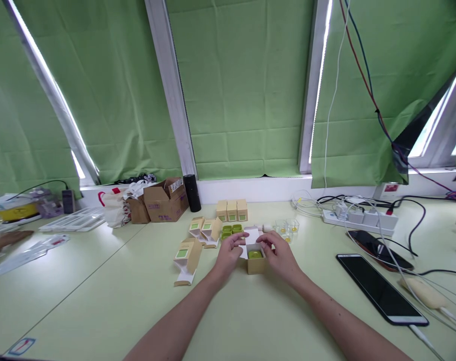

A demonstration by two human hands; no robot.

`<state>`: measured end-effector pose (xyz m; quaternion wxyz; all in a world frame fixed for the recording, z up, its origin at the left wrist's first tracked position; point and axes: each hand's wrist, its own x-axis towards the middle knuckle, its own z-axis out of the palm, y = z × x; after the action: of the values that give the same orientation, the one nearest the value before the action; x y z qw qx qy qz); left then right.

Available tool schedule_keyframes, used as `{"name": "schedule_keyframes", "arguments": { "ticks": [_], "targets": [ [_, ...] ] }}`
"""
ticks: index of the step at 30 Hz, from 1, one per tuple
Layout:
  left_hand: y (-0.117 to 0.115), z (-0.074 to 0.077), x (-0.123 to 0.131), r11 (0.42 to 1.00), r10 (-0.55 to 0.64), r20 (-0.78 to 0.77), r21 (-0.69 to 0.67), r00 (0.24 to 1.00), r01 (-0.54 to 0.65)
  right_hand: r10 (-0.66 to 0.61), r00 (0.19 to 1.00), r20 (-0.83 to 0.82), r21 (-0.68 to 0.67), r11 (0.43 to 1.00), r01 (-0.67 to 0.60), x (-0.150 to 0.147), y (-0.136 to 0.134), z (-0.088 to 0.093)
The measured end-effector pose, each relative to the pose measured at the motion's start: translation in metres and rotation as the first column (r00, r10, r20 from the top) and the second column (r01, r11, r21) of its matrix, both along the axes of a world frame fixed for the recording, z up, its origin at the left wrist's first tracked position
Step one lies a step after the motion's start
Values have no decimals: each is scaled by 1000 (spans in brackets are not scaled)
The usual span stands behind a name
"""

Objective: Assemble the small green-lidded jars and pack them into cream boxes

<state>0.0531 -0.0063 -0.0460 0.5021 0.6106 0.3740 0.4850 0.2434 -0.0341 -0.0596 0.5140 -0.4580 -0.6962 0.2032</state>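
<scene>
A small open cardboard box stands on the table in front of me, its white inner flaps raised. Inside it lies a rounded olive-green item. My left hand is at the left side of the box, thumb and fingers curled about a white side flap. On the opposite side my right hand has its bent fingertips on the right flap. Just behind the hands are several green square containers and several clear small cups. Opened boxes with green labels lie to the left.
Three closed small boxes stand farther back. A large carton and a black cylinder are at the wall. To the right are a phone, a power strip and cables. Another person's hand shows at far left.
</scene>
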Motion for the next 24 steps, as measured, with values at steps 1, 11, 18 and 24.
{"name": "schedule_keyframes", "arguments": {
  "ticks": [1, 11, 18, 24],
  "targets": [
    [0, -1, 0, 1000, -11, 9, -3, 1000, 11, -22, 1000, -22, 6, 1000, 22, 1, 1, -1],
    [-1, 3, 1, 1000, 0, 46, -27, 999, 2, -118, 971, -209, -89, 991, 102, 8, 10, -9],
    [-1, 3, 0, 999, 18, 65, -46, 998, -15, -160, 957, -242, -93, 986, 141, 11, 16, -14],
    [0, 4, 1, 999, 36, 41, -29, 999, -35, -172, 953, -251, -101, 983, 151, 12, 18, -18]
  ]
}}
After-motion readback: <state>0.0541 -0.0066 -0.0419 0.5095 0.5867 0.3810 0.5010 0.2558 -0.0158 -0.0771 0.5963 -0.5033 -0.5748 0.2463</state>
